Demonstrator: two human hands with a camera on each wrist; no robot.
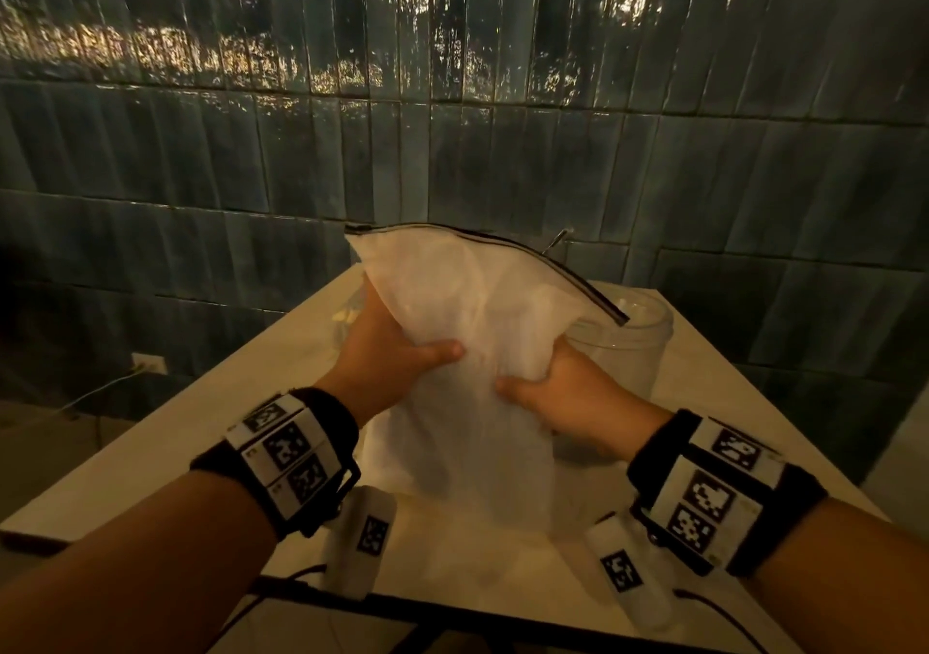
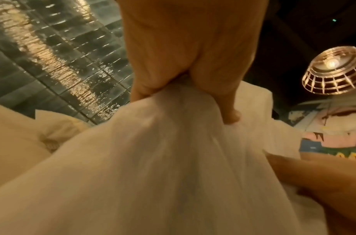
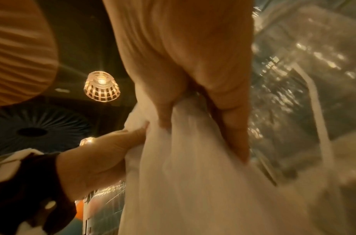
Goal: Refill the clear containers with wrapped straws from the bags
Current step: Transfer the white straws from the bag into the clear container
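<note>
A large frosted white zip bag (image 1: 472,351) stands upright over the white table (image 1: 704,402), its dark zip strip slanting along the top. My left hand (image 1: 397,351) grips the bag's left side, thumb across the front. My right hand (image 1: 553,387) grips its right side a little lower. Both wrist views show the plastic of the bag (image 2: 173,159) (image 3: 193,167) bunched between thumb and fingers. A clear round container (image 1: 633,346) stands behind the bag on the right, partly hidden. The straws inside the bag cannot be made out.
A dark tiled wall (image 1: 452,125) rises close behind the table. Something clear sits behind the bag on the left, mostly hidden. The table's front edge (image 1: 452,608) runs just below my wrists. Pendant lamps (image 3: 101,89) hang overhead.
</note>
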